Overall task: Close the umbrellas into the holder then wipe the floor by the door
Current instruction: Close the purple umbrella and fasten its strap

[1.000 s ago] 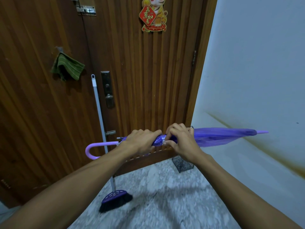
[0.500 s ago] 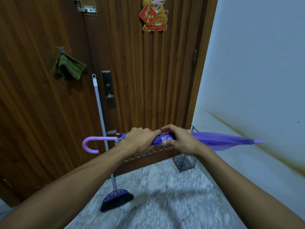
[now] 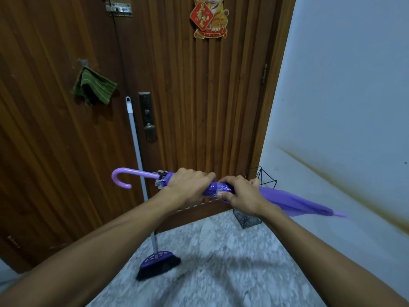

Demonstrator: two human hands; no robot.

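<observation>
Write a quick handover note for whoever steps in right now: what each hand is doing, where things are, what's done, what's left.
Left hand: gripping the purple umbrella near its handle end.
Right hand: gripping the folded canopy beside it.
Umbrella: closed, held roughly level, tip pointing right.
Wire holder: on the floor in the corner by the door, behind the right hand.
Green cloth hangs on the door; broom leans against it.
Left: umbrella into the holder, floor wiping.

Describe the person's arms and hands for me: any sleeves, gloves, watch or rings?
Both forearms are bare as far as the frame shows, no sleeves in view. The left hand and right hand wear no gloves; no watch, bracelet or ring is visible.
</observation>
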